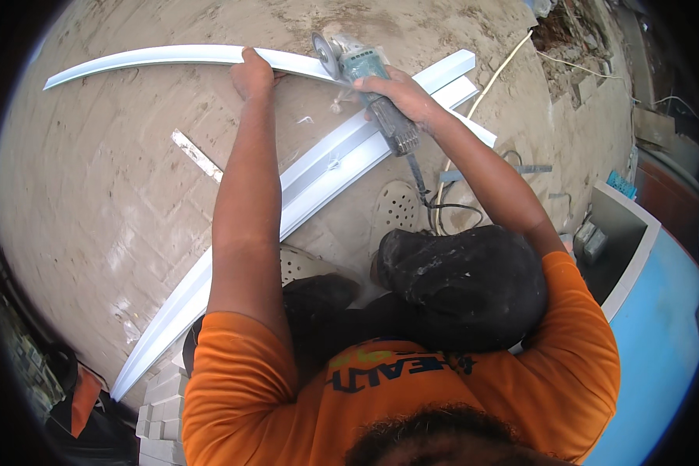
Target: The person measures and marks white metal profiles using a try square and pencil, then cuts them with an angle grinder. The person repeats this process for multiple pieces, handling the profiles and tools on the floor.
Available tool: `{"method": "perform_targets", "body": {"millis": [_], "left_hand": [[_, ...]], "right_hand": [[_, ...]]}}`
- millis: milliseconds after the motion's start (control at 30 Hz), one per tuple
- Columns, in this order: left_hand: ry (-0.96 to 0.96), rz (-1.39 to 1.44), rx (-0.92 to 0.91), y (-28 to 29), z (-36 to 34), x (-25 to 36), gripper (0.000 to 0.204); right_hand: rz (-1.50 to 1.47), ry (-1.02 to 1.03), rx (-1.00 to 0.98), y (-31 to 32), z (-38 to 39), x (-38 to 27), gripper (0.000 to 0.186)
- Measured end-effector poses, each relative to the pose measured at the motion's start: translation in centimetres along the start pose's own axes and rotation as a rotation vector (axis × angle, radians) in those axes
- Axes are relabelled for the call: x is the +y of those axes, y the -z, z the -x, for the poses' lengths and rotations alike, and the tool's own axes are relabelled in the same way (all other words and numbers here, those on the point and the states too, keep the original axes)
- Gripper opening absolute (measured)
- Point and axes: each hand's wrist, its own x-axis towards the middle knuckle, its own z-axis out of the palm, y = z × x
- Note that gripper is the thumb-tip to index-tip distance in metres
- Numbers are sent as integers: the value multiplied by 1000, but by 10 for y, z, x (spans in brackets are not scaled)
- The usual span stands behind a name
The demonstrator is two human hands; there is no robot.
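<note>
My left hand (252,75) is closed around a long white metal or plastic profile strip (155,54) and holds it near its middle. My right hand (402,95) grips the body of a green and black angle grinder (363,65). The grinder's cutting disc (326,56) stands beside the strip, to the right of my left hand. Whether the disc touches the strip or spins, I cannot tell. Closer to me, more white profile strips (338,165) lie side by side on the ground, slanting from far right to near left under my left forearm.
A dark cord (418,175) trails from the grinder towards my clog (396,208). A cream cable (495,72) runs along the ground on the right. Left of my forearm lies a short flat strip (196,155). Pale blocks (163,408) are stacked near left; a blue box-like container (660,303) stands right.
</note>
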Motion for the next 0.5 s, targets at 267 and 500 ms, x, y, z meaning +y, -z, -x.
{"method": "perform_targets", "body": {"millis": [267,500], "left_hand": [[-38,-197,72,-4,-18,-3,71],[-36,-176,96,-4,-17,-5,69]], "right_hand": [[-30,-21,16,0,-7,-7,69],[-75,-14,-15,2,-8,-5,70]]}}
